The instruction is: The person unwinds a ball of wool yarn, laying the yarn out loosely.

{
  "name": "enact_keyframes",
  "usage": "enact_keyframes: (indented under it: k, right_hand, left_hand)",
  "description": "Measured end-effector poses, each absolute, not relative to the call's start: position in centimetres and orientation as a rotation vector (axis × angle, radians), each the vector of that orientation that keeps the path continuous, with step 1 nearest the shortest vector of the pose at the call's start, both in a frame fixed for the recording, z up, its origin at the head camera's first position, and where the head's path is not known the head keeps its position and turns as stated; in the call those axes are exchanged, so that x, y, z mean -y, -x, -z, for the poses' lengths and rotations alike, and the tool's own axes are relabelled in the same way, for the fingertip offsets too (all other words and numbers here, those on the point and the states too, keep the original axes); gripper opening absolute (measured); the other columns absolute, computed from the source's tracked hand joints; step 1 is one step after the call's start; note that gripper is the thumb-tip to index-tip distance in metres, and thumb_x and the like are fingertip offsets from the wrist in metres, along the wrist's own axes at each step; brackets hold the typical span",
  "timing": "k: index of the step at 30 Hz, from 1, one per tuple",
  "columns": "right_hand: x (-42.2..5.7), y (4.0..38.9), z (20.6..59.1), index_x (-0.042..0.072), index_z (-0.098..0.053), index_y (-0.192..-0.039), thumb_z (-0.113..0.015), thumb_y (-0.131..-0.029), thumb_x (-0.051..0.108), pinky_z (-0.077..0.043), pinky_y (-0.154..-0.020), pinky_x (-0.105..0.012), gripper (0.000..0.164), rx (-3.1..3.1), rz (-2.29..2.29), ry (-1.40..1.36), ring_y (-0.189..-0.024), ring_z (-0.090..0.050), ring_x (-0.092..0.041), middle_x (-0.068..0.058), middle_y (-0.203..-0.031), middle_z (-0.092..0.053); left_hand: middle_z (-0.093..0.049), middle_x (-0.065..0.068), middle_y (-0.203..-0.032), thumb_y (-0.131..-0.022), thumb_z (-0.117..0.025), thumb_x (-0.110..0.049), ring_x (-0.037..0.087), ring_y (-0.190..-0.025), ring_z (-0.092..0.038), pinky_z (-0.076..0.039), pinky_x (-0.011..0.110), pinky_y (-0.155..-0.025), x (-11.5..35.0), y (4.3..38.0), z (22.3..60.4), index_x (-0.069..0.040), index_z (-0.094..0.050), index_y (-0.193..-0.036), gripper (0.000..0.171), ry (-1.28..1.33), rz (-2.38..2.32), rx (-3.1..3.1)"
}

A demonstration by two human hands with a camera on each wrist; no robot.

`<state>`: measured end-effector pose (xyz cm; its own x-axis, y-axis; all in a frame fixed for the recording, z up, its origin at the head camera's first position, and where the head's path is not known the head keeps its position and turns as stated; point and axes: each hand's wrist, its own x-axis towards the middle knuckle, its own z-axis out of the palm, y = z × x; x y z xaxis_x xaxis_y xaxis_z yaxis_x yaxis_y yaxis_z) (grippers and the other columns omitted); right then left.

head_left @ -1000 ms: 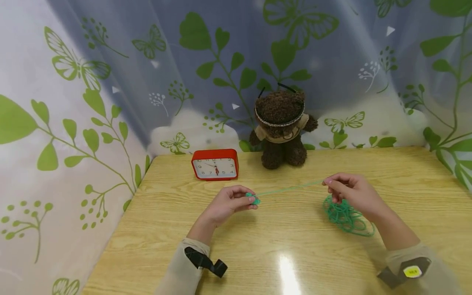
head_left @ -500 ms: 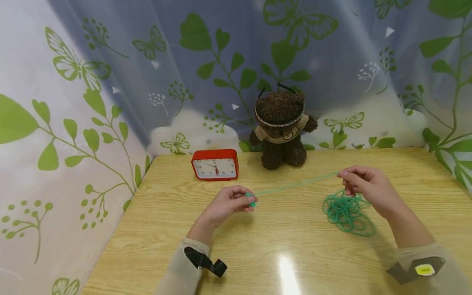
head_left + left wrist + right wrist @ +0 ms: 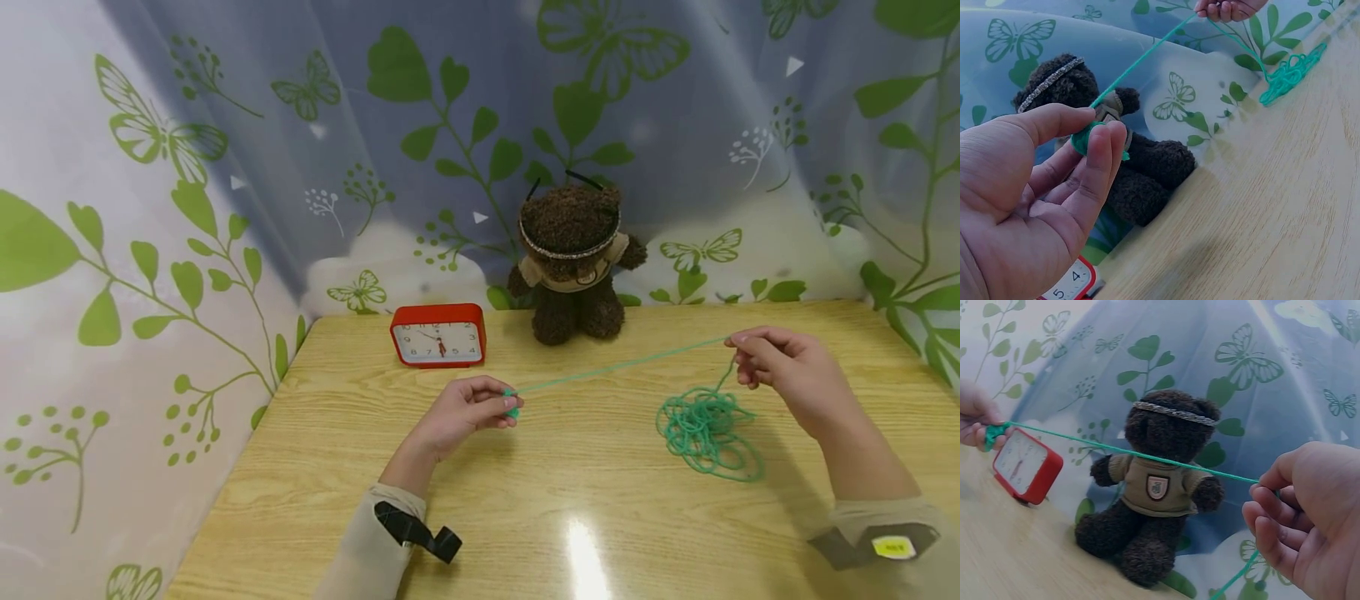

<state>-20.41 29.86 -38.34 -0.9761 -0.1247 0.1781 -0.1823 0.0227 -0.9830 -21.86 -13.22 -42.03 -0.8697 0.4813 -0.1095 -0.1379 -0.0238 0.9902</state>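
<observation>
Between thumb and fingers my left hand (image 3: 468, 414) pinches a small wound bundle of green yarn (image 3: 1082, 139), partly hidden by the fingertips. A taut strand of yarn (image 3: 622, 364) rises from it to my right hand (image 3: 797, 379), which pinches the strand between thumb and forefinger. From the right fingers the yarn drops to a loose tangled heap of green yarn (image 3: 701, 425) on the table, just left of and below that hand. Both hands are held above the tabletop, wide apart.
A red alarm clock (image 3: 438, 335) stands at the back left of the wooden table (image 3: 525, 517). Behind the strand, a brown teddy bear (image 3: 1157, 487) in a tan shirt sits against the patterned curtain (image 3: 450, 125).
My right hand has moved right and slightly away, lengthening the strand between the hands. The left hand stays nearly in place with the bundle. The heap of yarn has hardly shifted.
</observation>
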Motion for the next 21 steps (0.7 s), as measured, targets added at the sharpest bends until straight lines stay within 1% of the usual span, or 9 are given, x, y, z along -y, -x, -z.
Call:
enact_keyframes:
  k: [5,10,12,13,16,17,19,21]
  right_hand:
    - [-30.7,20.2,38.0,0.009,-0.073,-0.1,-0.056,-0.103,0.014,-0.054,-0.057,-0.022,0.019,2.087,-2.251,-0.25,-0.069,-0.063,-0.011,0.001,-0.086,-0.067]
    - [-31.5,20.2,37.8,0.009,-0.075,-0.098,-0.056,-0.103,0.014,-0.056,-0.058,-0.022,0.02,2.049,-2.285,-0.176,-0.069,-0.063,-0.011,0.001,-0.087,-0.068]
    - [-31.9,20.2,37.8,0.01,-0.075,-0.097,-0.057,-0.102,0.015,-0.056,-0.058,-0.022,0.019,2.052,-2.284,-0.135,-0.068,-0.063,-0.011,0.001,-0.085,-0.067]
    - [-32.2,20.3,37.8,0.01,-0.075,-0.097,-0.058,-0.102,0.015,-0.055,-0.057,-0.022,0.019,2.044,-2.293,-0.123,-0.067,-0.063,-0.012,0.001,-0.084,-0.066]
    - [-33.0,20.3,37.9,0.011,-0.076,-0.096,-0.059,-0.101,0.017,-0.054,-0.057,-0.022,0.019,2.034,-2.299,-0.062,-0.066,-0.062,-0.013,0.001,-0.082,-0.064]
    - [-33.3,20.3,37.9,0.012,-0.076,-0.096,-0.06,-0.101,0.019,-0.053,-0.057,-0.022,0.019,2.026,-2.3,-0.038,-0.066,-0.061,-0.012,0.002,-0.081,-0.063]
    - [-33.8,20.3,38.0,0.013,-0.077,-0.095,-0.061,-0.1,0.02,-0.053,-0.057,-0.022,0.018,2.008,-2.3,-0.002,-0.065,-0.061,-0.012,0.002,-0.08,-0.062]
    - [-34.3,20.3,38.2,0.014,-0.077,-0.094,-0.062,-0.1,0.022,-0.053,-0.056,-0.022,0.018,1.999,-2.281,0.032,-0.064,-0.061,-0.012,0.003,-0.079,-0.062]
  left_hand:
    - [-0.068,0.022,-0.114,-0.097,-0.066,-0.014,0.012,-0.084,-0.072,-0.061,0.04,-0.092,13.2,21.9,42.1,0.003,-0.063,-0.115,0.025,-0.361,-1.935,-1.86]
    - [-0.069,0.015,-0.109,-0.097,-0.066,-0.014,0.012,-0.086,-0.072,-0.057,0.048,-0.098,13.3,22.0,42.2,0.003,-0.063,-0.115,0.025,-0.352,-1.944,-1.869]
    - [-0.068,0.019,-0.112,-0.097,-0.066,-0.014,0.012,-0.086,-0.072,-0.056,0.05,-0.099,13.4,22.0,42.3,0.003,-0.063,-0.115,0.024,-0.349,-1.95,-1.868]
    - [-0.067,0.019,-0.112,-0.097,-0.066,-0.014,0.012,-0.087,-0.072,-0.055,0.051,-0.1,13.4,22.0,42.3,0.002,-0.063,-0.114,0.024,-0.347,-1.954,-1.867]
    - [-0.063,0.029,-0.119,-0.098,-0.066,-0.014,0.012,-0.087,-0.072,-0.053,0.054,-0.102,13.4,21.9,42.3,0.002,-0.063,-0.114,0.023,-0.343,-1.957,-1.867]
    - [-0.061,0.032,-0.122,-0.098,-0.065,-0.013,0.012,-0.087,-0.072,-0.053,0.053,-0.102,13.4,21.9,42.3,0.002,-0.063,-0.114,0.022,-0.34,-1.957,-1.866]
    - [-0.06,0.034,-0.123,-0.098,-0.064,-0.013,0.012,-0.086,-0.072,-0.054,0.051,-0.101,13.3,21.9,42.2,0.002,-0.064,-0.114,0.021,-0.333,-1.959,-1.867]
    - [-0.06,0.034,-0.124,-0.099,-0.063,-0.012,0.012,-0.085,-0.072,-0.057,0.046,-0.098,13.3,21.9,42.2,0.002,-0.064,-0.113,0.02,-0.326,-1.96,-1.868]
